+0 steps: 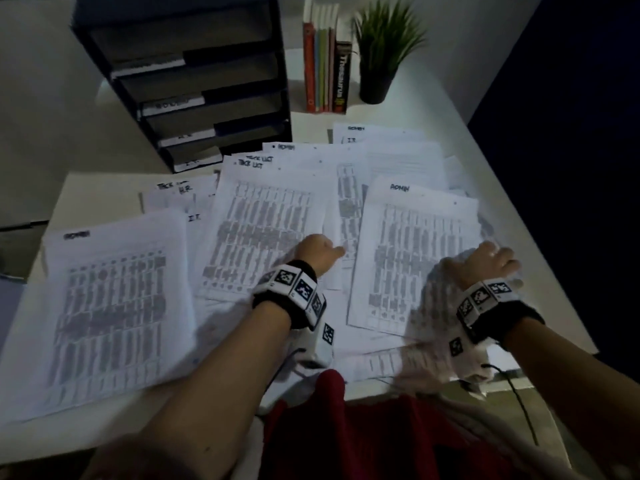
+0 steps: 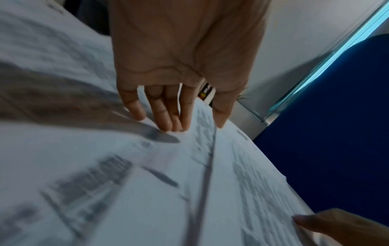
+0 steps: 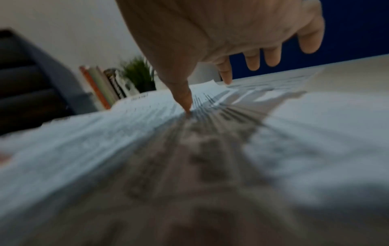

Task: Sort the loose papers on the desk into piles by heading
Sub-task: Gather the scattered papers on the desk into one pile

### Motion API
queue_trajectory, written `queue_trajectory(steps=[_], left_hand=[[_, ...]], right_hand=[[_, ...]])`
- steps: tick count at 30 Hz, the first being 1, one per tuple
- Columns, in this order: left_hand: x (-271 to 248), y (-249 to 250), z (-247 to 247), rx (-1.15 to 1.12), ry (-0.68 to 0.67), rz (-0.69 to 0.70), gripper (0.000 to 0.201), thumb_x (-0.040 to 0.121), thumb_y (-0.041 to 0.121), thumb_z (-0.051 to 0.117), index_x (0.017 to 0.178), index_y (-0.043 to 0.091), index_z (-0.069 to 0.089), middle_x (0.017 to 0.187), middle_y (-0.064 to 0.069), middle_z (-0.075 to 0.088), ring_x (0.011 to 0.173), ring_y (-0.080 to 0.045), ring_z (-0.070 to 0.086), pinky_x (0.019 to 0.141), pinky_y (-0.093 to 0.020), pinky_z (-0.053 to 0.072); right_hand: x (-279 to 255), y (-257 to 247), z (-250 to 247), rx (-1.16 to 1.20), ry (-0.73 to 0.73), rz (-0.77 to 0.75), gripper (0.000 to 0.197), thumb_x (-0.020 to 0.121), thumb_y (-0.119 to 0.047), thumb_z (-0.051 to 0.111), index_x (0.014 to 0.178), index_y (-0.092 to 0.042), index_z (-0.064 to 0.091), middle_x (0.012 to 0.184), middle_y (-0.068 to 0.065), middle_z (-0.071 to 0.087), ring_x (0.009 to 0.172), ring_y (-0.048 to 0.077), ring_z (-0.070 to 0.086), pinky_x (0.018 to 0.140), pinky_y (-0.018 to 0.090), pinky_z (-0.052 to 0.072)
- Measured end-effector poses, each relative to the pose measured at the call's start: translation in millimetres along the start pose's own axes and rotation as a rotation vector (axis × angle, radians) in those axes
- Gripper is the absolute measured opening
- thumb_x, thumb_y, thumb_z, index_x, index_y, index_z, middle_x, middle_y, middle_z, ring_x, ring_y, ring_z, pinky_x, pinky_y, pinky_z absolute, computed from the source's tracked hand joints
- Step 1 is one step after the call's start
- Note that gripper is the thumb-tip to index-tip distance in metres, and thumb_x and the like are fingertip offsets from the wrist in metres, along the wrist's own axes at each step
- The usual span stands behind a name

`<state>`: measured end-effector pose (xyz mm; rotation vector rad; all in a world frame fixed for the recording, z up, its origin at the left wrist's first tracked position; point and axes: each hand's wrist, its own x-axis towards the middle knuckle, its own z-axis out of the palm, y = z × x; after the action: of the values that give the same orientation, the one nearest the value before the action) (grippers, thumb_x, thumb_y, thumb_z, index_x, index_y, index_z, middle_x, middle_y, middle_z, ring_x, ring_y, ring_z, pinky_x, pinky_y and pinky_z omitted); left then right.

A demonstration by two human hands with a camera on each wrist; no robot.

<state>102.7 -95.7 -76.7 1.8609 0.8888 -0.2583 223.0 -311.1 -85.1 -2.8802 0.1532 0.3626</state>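
Loose printed sheets cover the white desk (image 1: 519,271). A thick sheaf headed ADMIN (image 1: 114,306) lies at the near left. A TASK LIST sheet (image 1: 263,220) sits in the middle, and another ADMIN sheet (image 1: 415,254) at the right. Sheets headed H.R. (image 1: 185,190) and I.T. (image 1: 194,218) peek out behind. My left hand (image 1: 322,252) (image 2: 195,127) rests its straight fingertips (image 2: 168,126) on the TASK LIST sheet's near right corner. My right hand (image 1: 488,259) (image 3: 207,95) is over the right ADMIN sheet's right side; its thumb tip (image 3: 187,108) touches the paper and the other fingers hang loose.
A black stack of labelled letter trays (image 1: 207,81) stands at the back left. Upright books (image 1: 325,64) and a potted plant (image 1: 381,53) stand behind the papers. The desk's right edge runs beside a dark blue panel (image 1: 571,133). More overlapped sheets (image 1: 398,157) lie at the back right.
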Motion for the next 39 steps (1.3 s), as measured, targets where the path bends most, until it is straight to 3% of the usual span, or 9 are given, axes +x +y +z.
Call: queue_trajectory(steps=[4, 7, 10, 15, 20, 24, 29, 35, 39], left_hand=[[14, 24, 56, 0.031, -0.057, -0.008, 0.073, 0.065, 0.06, 0.064, 0.111, 0.004, 0.062, 0.113, -0.02, 0.061, 0.104, -0.034, 0.059, 0.095, -0.044, 0.048], [7, 47, 82, -0.051, -0.123, 0.068, 0.052, 0.085, 0.03, 0.063, 0.13, 0.007, 0.048, 0.124, -0.011, 0.058, 0.112, -0.028, 0.056, 0.095, -0.034, 0.047], [2, 56, 90, 0.002, -0.092, 0.162, 0.041, 0.094, 0.018, 0.051, 0.133, 0.008, 0.044, 0.122, -0.012, 0.058, 0.103, -0.026, 0.056, 0.075, -0.026, 0.046], [17, 43, 44, -0.11, 0.185, 0.161, 0.024, 0.092, 0.018, 0.055, 0.11, 0.004, 0.062, 0.114, -0.01, 0.064, 0.099, -0.021, 0.059, 0.088, -0.025, 0.045], [45, -1, -39, 0.215, 0.437, -0.054, 0.024, 0.09, 0.011, 0.052, 0.111, 0.004, 0.06, 0.12, -0.014, 0.059, 0.111, -0.031, 0.055, 0.093, -0.033, 0.045], [52, -27, -83, 0.46, 0.407, -0.362, 0.081, 0.079, 0.035, 0.07, 0.142, 0.006, 0.027, 0.145, -0.023, 0.025, 0.133, -0.041, 0.028, 0.108, -0.052, 0.03], [50, -50, -105, 0.471, 0.37, -0.553, 0.131, 0.059, 0.074, 0.065, 0.146, 0.002, 0.0, 0.153, -0.023, 0.006, 0.14, -0.039, 0.014, 0.114, -0.05, 0.02], [60, -49, -99, 0.294, 0.372, -0.553, 0.103, 0.079, 0.061, 0.057, 0.146, 0.0, 0.006, 0.154, -0.02, -0.006, 0.141, -0.04, 0.003, 0.115, -0.052, 0.011], [64, -50, -85, 0.08, 0.469, -0.46, 0.084, 0.082, 0.053, 0.056, 0.141, 0.005, 0.02, 0.149, -0.016, 0.021, 0.136, -0.035, 0.023, 0.111, -0.048, 0.025]], right_hand=[[9, 15, 10, -0.037, -0.047, -0.072, 0.069, 0.082, -0.044, 0.061, 0.129, -0.001, 0.036, 0.135, 0.025, 0.033, 0.125, 0.039, 0.031, 0.101, 0.05, 0.03], [24, 16, 8, 0.12, -0.072, -0.069, 0.08, 0.078, -0.041, 0.068, 0.133, 0.002, 0.029, 0.136, 0.026, 0.033, 0.126, 0.041, 0.032, 0.101, 0.049, 0.031], [44, 21, -2, 0.494, -0.117, 0.021, 0.068, 0.076, -0.025, 0.074, 0.125, 0.004, 0.037, 0.116, 0.018, 0.049, 0.11, 0.032, 0.049, 0.084, 0.036, 0.04], [59, 15, -22, 0.388, 0.181, -0.295, 0.006, 0.08, -0.001, 0.054, 0.076, 0.002, 0.056, 0.076, 0.022, 0.053, 0.072, 0.034, 0.05, 0.054, 0.034, 0.028], [59, -9, -35, 0.517, 0.292, -0.525, 0.015, 0.082, 0.001, 0.048, 0.088, 0.003, 0.062, 0.076, 0.016, 0.057, 0.071, 0.028, 0.052, 0.062, 0.027, 0.033], [59, -41, -35, 0.661, 0.243, -0.495, 0.015, 0.078, 0.006, 0.044, 0.077, -0.001, 0.058, 0.064, 0.005, 0.049, 0.068, 0.018, 0.046, 0.054, 0.016, 0.028], [73, -70, -11, 0.567, -0.022, -0.335, 0.028, 0.085, -0.002, 0.049, 0.062, -0.009, 0.036, 0.072, 0.014, 0.045, 0.075, 0.019, 0.041, 0.06, 0.024, 0.024], [38, -117, 31, 0.487, -0.367, -0.306, 0.035, 0.092, -0.012, 0.047, 0.064, -0.016, 0.027, 0.069, 0.002, 0.035, 0.08, 0.019, 0.039, 0.068, 0.028, 0.028], [3, -137, 42, 0.744, -0.582, -0.267, 0.043, 0.089, -0.008, 0.054, 0.122, -0.005, 0.028, 0.1, 0.01, 0.049, 0.094, 0.031, 0.056, 0.087, 0.045, 0.048]])
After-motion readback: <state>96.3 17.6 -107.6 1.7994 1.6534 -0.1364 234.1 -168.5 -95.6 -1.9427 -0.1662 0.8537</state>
